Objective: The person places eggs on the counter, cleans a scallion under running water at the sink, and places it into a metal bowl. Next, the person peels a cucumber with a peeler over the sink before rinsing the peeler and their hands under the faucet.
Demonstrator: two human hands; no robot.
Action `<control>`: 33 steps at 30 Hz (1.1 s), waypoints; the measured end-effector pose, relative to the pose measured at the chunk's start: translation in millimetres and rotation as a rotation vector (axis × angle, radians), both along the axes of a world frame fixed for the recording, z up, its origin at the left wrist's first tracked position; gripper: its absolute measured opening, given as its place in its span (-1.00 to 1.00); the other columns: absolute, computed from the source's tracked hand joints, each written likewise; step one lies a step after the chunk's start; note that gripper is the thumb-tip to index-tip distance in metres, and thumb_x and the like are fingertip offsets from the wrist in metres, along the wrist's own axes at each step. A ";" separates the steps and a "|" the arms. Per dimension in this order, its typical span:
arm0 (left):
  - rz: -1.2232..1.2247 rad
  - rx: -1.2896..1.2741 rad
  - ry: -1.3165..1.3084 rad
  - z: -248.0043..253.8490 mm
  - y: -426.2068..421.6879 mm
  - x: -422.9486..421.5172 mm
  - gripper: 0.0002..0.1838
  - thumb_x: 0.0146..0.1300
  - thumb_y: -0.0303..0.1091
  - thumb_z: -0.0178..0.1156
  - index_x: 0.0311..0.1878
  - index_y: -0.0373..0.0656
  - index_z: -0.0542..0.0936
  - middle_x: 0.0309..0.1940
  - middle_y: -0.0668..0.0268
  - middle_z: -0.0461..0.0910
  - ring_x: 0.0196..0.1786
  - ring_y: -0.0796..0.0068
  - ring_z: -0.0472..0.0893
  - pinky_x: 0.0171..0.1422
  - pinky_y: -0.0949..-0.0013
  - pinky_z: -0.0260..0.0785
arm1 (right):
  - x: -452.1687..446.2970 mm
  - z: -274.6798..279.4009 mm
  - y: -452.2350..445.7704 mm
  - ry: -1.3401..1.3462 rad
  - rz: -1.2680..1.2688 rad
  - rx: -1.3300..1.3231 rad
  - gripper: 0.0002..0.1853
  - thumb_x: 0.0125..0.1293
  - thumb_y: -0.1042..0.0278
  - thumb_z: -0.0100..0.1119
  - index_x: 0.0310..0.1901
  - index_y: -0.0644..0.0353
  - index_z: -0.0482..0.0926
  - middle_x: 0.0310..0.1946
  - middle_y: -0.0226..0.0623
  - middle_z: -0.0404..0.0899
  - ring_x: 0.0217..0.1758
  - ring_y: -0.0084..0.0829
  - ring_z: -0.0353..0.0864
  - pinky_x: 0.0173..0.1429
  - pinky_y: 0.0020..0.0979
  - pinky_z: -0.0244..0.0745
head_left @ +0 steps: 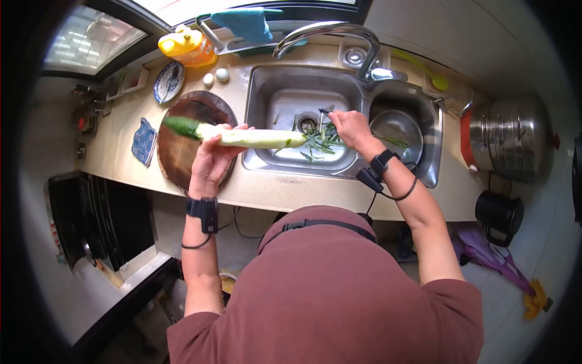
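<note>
My left hand (212,159) is wrapped round a long cucumber (264,139), held level from above the round wooden chopping board to over the sink's left basin. Most of the cucumber is bare and pale; its left end still has dark green skin. In my right hand (353,128) is a peeler (322,114), held over the basin just beyond the cucumber's right end and apart from it. Its handle is mostly hidden by my fingers. Green peelings (321,142) lie in the basin below, around the drain.
The chopping board (176,161) lies left of the sink (267,79). Two eggs (222,74), a plate (169,82), a yellow bottle (188,47) and a blue cloth (144,142) are around it. The tap (327,27) arches over the back. A strainer bowl (397,130) sits in the right basin.
</note>
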State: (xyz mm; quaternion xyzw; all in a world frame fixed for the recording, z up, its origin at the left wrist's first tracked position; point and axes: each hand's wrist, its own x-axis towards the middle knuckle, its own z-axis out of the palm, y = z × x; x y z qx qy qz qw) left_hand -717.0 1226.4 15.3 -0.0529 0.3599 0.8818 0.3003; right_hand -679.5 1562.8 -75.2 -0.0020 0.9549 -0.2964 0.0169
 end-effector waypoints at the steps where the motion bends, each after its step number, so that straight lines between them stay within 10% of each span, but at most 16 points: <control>1: -0.020 -0.023 0.008 0.9 0.3 -1.5 -0.72 0.17 -0.37 0.22 -0.06 -0.23 0.49 0.04 -0.14 0.51 0.26 -0.12 0.42 0.29 -0.14 0.32 | 4.6 -1.3 -3.2 0.007 -0.027 -0.037 -0.57 0.43 0.06 -0.13 -0.43 0.19 0.56 -0.54 0.04 0.54 -0.37 0.10 0.54 -0.26 -0.01 0.41; 11: -0.380 -0.579 0.210 -3.9 4.5 -19.3 -0.76 0.21 -0.47 0.22 -0.07 -0.19 0.45 -0.29 0.37 0.48 -0.14 0.57 0.52 0.03 0.40 0.43 | -5.5 46.6 -35.3 0.198 0.188 -0.179 -0.68 0.32 0.17 0.04 -0.47 0.23 0.53 -0.24 -0.07 0.57 -0.08 -0.05 0.52 -0.03 -0.10 0.39; 16: -0.468 -0.936 0.717 -24.0 10.2 -26.4 -0.48 0.01 -0.58 0.20 0.12 -0.27 0.42 -0.12 0.18 0.58 -0.03 0.30 0.58 0.13 0.34 0.38 | -14.9 87.7 -76.3 0.617 0.465 0.037 -0.74 0.09 0.14 0.25 -0.48 0.18 0.58 0.03 -0.09 0.45 0.25 -0.12 0.34 0.38 -0.05 0.12; 33: -0.745 -1.266 1.075 7.1 54.4 -19.9 -0.65 0.02 -0.48 0.25 -0.10 -0.32 0.41 -0.34 -0.09 0.54 -0.18 -0.14 0.53 -0.09 0.08 0.36 | -0.7 86.6 -71.3 0.399 0.599 0.260 -0.73 0.04 0.05 0.29 -0.46 0.10 0.66 0.15 -0.13 0.36 0.24 -0.14 0.26 0.38 0.02 -0.02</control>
